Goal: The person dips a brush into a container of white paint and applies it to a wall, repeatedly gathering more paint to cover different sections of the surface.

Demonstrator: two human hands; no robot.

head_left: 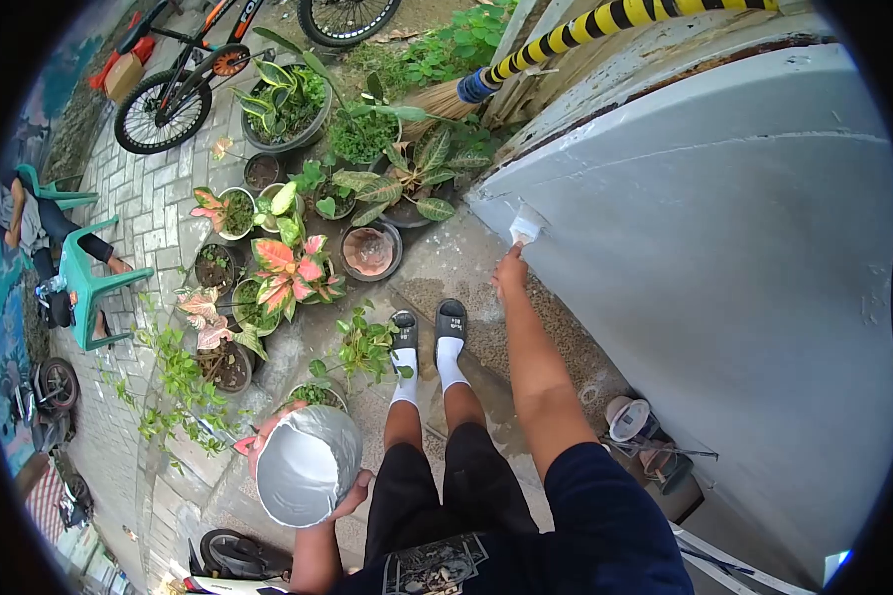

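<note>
My left hand is wrapped round a grey-smeared paint pot, held low at my left with its opening toward me. White or pale grey paint lies inside it. At the far end of my outstretched right arm, my right hand is closed on a paintbrush. The pale brush head meets the lower left part of a grey wall, near its corner. The brush handle is mostly hidden in my fingers.
Several potted plants crowd the paving ahead and left of my feet. A broom leans by the wall's end. Buckets and tools stand at the wall's base, right. Farther off are a bicycle, green chairs and a seated person.
</note>
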